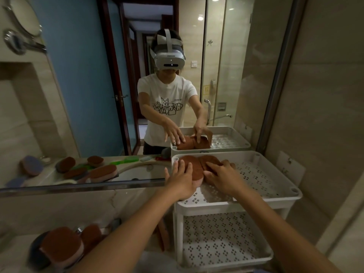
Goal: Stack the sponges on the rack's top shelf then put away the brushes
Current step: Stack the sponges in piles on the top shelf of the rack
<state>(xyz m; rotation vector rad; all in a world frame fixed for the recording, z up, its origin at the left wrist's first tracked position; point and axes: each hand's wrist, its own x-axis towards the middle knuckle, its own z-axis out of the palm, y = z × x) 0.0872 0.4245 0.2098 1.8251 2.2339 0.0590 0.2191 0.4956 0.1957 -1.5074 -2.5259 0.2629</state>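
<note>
Two round brown sponges lie side by side at the far left corner of the white rack's top shelf [275, 197]. My left hand [180, 179] rests flat on the left sponge [197, 167], which has a pink underside, with the fingers straight. My right hand [223, 177] curls over the right sponge [211, 159] and grips it; the mirror shows its fingers wrapped round the edge. More brown sponges [61, 246] lie on the counter at the lower left. The brushes show only as reflections in the mirror.
The rack's perforated lower shelf [226, 243] sits under the top one. A large mirror [78, 95] stands behind the counter and reflects a green brush, several sponges and the sink. A tiled wall closes in on the right of the rack.
</note>
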